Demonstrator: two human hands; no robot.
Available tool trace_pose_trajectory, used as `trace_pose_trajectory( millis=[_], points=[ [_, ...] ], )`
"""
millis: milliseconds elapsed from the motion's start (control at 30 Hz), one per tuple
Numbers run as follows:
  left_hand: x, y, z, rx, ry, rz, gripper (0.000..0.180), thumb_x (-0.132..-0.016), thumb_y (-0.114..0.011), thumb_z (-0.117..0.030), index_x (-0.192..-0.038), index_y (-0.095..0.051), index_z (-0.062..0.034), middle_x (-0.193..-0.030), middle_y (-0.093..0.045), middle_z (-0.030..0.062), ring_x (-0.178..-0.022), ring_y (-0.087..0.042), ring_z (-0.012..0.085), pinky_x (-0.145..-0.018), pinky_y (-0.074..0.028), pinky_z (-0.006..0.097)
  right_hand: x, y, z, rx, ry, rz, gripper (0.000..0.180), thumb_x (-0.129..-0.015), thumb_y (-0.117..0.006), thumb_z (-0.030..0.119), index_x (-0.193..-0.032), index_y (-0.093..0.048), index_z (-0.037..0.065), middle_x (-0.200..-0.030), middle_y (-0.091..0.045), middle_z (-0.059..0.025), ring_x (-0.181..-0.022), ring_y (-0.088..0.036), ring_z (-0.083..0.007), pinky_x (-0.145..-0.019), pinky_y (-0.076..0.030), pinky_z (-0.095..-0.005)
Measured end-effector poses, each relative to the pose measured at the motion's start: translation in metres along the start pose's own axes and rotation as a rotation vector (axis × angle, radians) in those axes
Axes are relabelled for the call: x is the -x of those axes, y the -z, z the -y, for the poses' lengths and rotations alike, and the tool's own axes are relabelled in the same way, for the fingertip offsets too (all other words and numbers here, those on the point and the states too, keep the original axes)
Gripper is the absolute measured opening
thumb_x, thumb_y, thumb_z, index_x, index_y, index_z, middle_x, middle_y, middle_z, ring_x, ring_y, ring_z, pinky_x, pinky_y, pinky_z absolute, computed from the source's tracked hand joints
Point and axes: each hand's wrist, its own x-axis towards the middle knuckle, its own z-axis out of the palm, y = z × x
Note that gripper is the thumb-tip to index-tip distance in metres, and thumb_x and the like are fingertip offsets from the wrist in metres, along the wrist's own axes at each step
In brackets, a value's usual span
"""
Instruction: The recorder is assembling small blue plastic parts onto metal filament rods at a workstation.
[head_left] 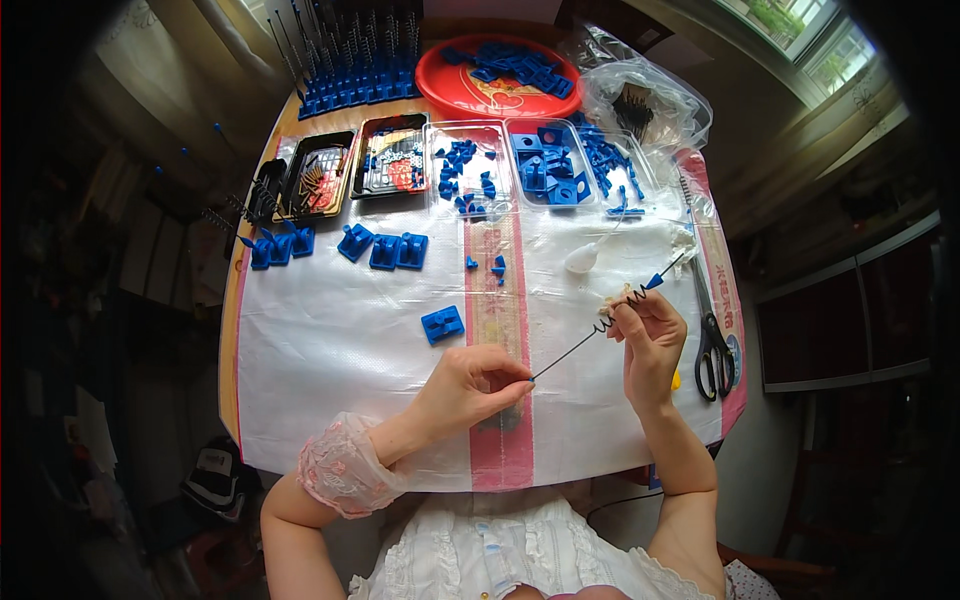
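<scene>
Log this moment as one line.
left hand: pinching near end of thin rod | right hand: holding its coiled section | beyond left hand: blue block

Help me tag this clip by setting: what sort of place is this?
Probably a room in a home, used for small assembly work: there is a curtain, a window, and a sheet-covered table bearing clear trays of small blue parts.

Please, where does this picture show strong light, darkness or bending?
Head view: bright window at upper right, highlights on the clear plastic bag, black corners, table edges looking bowed; rod with coil fairly clear between left hand and right hand.
</scene>
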Motion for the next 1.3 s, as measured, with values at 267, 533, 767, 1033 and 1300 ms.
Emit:
trace_pose_trajectory(
  millis=[267, 533, 767, 1033, 1300],
  points=[
    [-0.002, -0.005, 0.005, 0.010, -0.021, -0.012, 0.011, -0.093, -0.076, -0.003, -0.104, -0.076, 0.0002, -0.091, -0.074, 0.0050, -0.071, -0.068, 0.0052, -0.058, -0.051, 0.020, -0.007, 0.010, 0.007, -0.089, 0.037, -0.047, 0.007, -0.094, -0.071, -0.001, -0.101, -0.070, 0.001, -0.089, -0.071, -0.0033, -0.072, -0.063, -0.0083, -0.065, -0.049, -0.0227],
    [0.001, 0.000, 0.015, -0.182, -0.197, 0.050, 0.015, -0.092, -0.078, -0.005, -0.106, -0.076, -0.0002, -0.094, -0.074, 0.0084, -0.074, -0.071, 0.0107, -0.062, -0.055, 0.025, -0.008, -0.002, 0.050, 0.563, 0.532, 0.155, 0.020, -0.081, -0.073, -0.009, -0.096, -0.065, 0.002, -0.094, -0.070, -0.0107, -0.082, -0.065, -0.0170, -0.075, -0.049, -0.0281],
    [-0.001, 0.036, -0.035, -0.387, -0.219, -0.243, 0.018, -0.090, -0.082, -0.010, -0.077, -0.075, -0.0004, -0.054, -0.062, 0.0020, -0.048, -0.055, 0.0047, -0.045, -0.037, 0.023, 0.003, -0.025, 0.031, 1.094, 0.728, 0.484, 0.025, -0.073, -0.082, 0.003, -0.091, -0.066, 0.006, -0.086, -0.066, -0.0037, -0.078, -0.062, -0.0227, -0.078, -0.043, -0.0384],
    [0.000, 0.087, -0.046, -0.476, -0.007, -0.441, 0.018, -0.087, -0.085, -0.018, -0.092, -0.076, -0.0021, -0.083, -0.074, 0.0049, -0.071, -0.065, 0.0096, -0.059, -0.046, 0.023, -0.002, -0.021, 0.006, 1.186, 0.645, 0.588, 0.020, -0.078, -0.081, 0.008, -0.092, -0.067, 0.008, -0.084, -0.061, -0.0027, -0.082, -0.060, -0.0218, -0.078, -0.043, -0.0388],
    [0.000, 0.076, -0.023, -0.698, 0.166, -0.193, 0.042, -0.071, -0.091, -0.014, -0.110, -0.075, -0.0072, -0.099, -0.069, 0.0069, -0.084, -0.066, 0.0204, -0.080, -0.054, 0.033, 0.003, -0.021, -0.007, 1.210, 0.605, 0.702, 0.016, -0.082, -0.079, 0.013, -0.093, -0.068, 0.009, -0.086, -0.060, -0.0023, -0.086, -0.059, -0.0211, -0.080, -0.044, -0.0383]
  ],
)
